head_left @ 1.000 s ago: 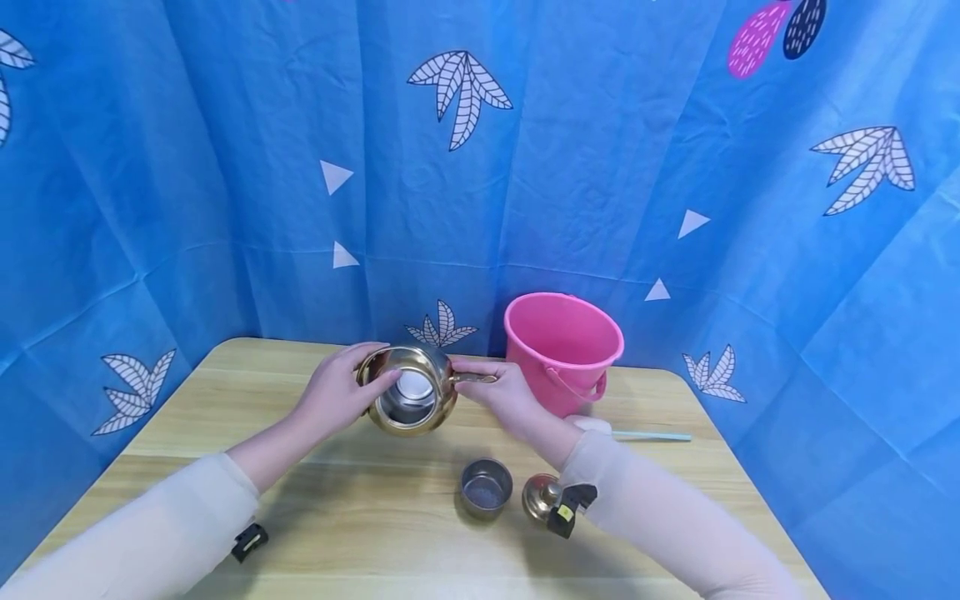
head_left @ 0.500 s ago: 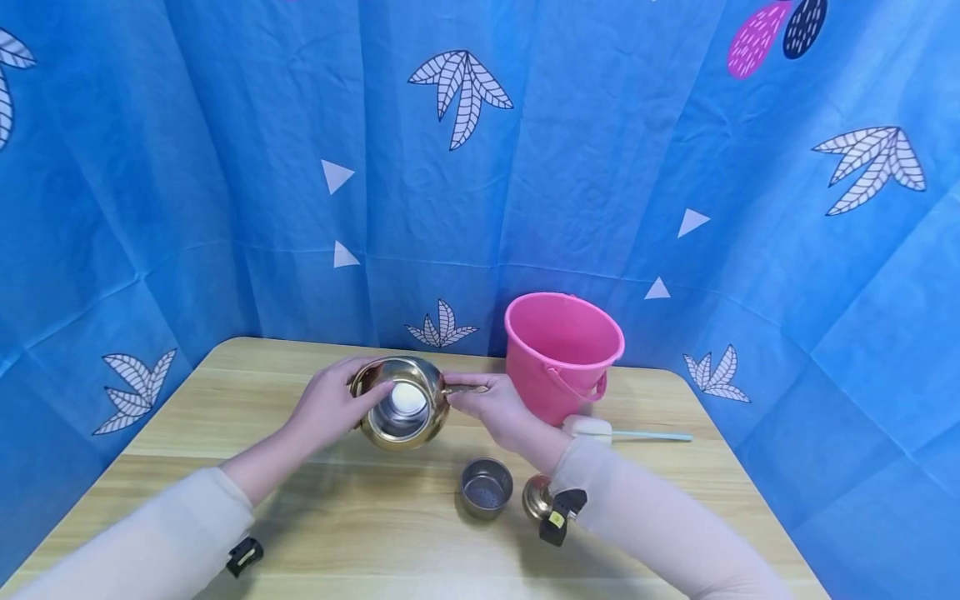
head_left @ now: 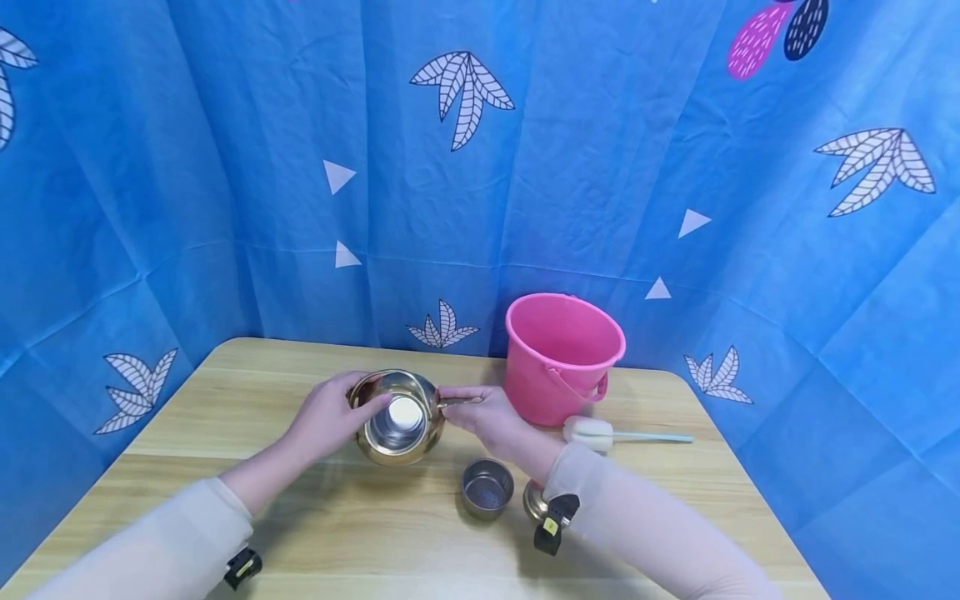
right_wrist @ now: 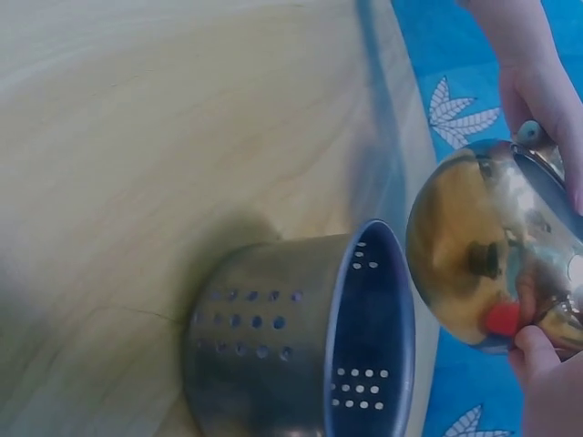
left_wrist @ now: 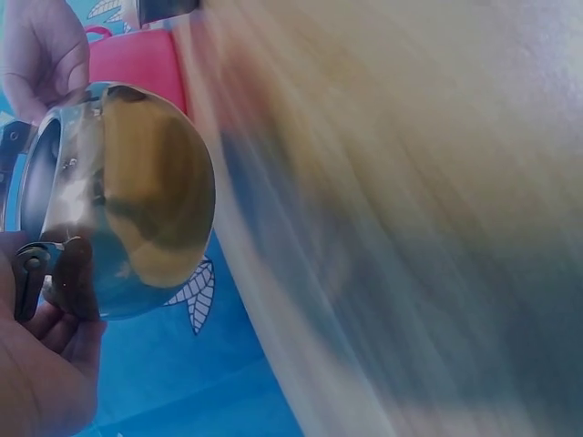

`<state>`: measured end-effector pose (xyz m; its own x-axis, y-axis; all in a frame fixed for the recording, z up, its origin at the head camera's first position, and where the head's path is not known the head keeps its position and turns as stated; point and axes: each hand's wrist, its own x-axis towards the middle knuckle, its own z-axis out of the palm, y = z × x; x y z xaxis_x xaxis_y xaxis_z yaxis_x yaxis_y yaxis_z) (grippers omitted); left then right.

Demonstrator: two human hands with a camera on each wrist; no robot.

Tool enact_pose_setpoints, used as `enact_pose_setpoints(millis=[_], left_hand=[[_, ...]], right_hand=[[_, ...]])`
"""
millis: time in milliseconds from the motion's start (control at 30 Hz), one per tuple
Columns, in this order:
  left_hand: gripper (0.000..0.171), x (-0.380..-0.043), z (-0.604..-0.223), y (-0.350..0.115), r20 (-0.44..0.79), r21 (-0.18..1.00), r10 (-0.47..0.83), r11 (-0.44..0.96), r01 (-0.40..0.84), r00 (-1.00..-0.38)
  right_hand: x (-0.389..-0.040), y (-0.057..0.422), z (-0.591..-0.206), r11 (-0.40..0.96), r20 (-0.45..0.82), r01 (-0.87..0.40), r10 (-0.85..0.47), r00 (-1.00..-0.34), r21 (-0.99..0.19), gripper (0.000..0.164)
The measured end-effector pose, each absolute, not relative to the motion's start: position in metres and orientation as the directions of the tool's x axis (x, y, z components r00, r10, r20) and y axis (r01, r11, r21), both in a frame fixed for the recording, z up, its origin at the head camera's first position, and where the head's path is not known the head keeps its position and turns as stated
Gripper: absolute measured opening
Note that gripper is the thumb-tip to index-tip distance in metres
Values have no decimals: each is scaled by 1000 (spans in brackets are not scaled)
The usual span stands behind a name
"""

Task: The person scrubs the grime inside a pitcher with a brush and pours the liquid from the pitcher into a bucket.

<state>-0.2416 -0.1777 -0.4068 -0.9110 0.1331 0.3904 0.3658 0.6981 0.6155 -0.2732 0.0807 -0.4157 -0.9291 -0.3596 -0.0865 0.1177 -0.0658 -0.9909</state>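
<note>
A gold-coloured metal teapot (head_left: pixel 397 427) with no lid on is tilted so its open mouth faces me, close over the table. My left hand (head_left: pixel 324 418) grips its left side, thumb over the rim and fingers around the outside. On the other side my right hand (head_left: pixel 491 419) pinches a thin gold part that sticks out of the pot. In the left wrist view a metal hinge piece (left_wrist: pixel 32 269) shows beside the left hand. The round shiny body (right_wrist: pixel 465 246) also appears in the right wrist view. A grey perforated strainer basket (head_left: pixel 486 490) stands upright below the right hand.
A gold lid with a knob (head_left: pixel 535 503) lies right of the strainer, partly hidden by the right wrist's camera. Behind stands a pink bucket (head_left: pixel 543 390). A white sponge brush with a light-blue handle (head_left: pixel 651 437) lies in front of it. Blue curtain (head_left: pixel 427 208) surrounds the wooden table (head_left: pixel 352 533).
Both hands have brought the teapot lower in the head view, toward me and slightly left. The right forearm now uncovers the sponge brush's white head.
</note>
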Motion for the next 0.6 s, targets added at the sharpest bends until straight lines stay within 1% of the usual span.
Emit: enact_pose_setpoints(millis=[100, 333, 600], left_hand=[[45, -241, -410, -179, 386, 617, 130, 700, 360, -913], [30, -243, -416, -180, 367, 621, 136, 701, 351, -920], [29, -243, -419, -180, 347, 623, 140, 704, 339, -927]], right_hand=[[-273, 79, -419, -82, -94, 132, -363, -927, -988, 41], [-273, 78, -424, -104, -101, 148, -367, -925, -983, 42], [-273, 79, -428, -114, -122, 175, -371, -920, -978, 43]])
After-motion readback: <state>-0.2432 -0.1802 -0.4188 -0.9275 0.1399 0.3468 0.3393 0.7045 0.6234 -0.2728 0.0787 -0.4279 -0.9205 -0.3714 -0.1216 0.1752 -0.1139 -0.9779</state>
